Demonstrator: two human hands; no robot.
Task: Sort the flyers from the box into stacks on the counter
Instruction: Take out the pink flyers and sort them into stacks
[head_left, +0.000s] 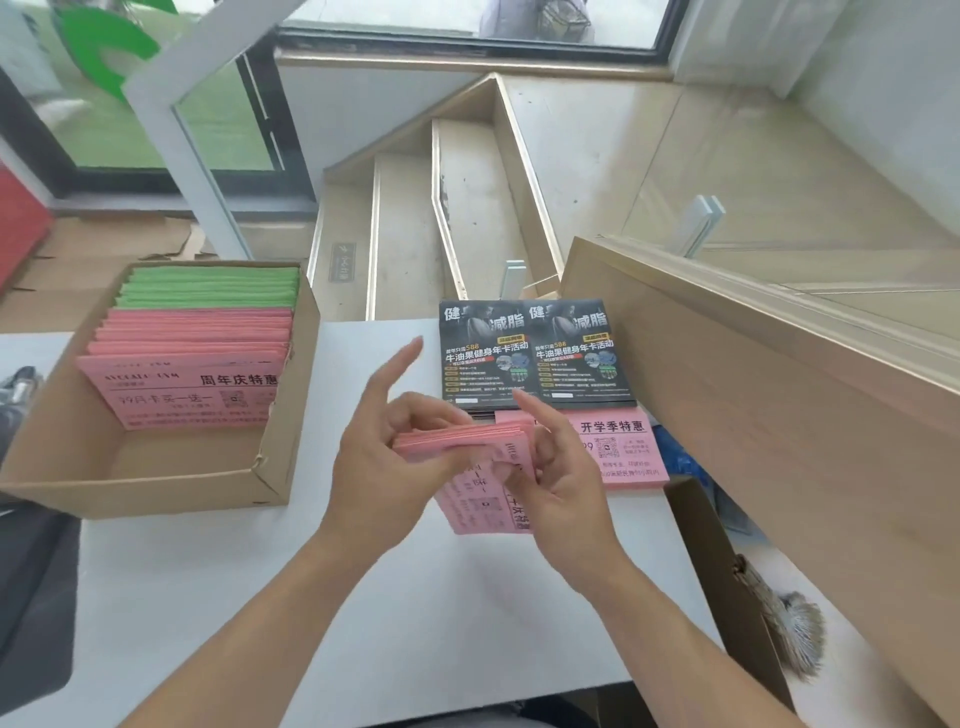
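While both hands, left hand (384, 457) and right hand (561, 467), pinch a pink flyer bundle (467, 441) over the counter (363, 597) middle, apparently squaring it, more wait in the box (156, 483) at the left edge

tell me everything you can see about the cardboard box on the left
The cardboard box is a shallow, open-topped brown tray standing flat on the white counter, left of both hands, which do not touch it. Its near right corner looks torn. Inside, flyers stand tilted in a row: green flyers at the back, pink flyers in front, the frontmost showing black print. The near part of its floor is bare.
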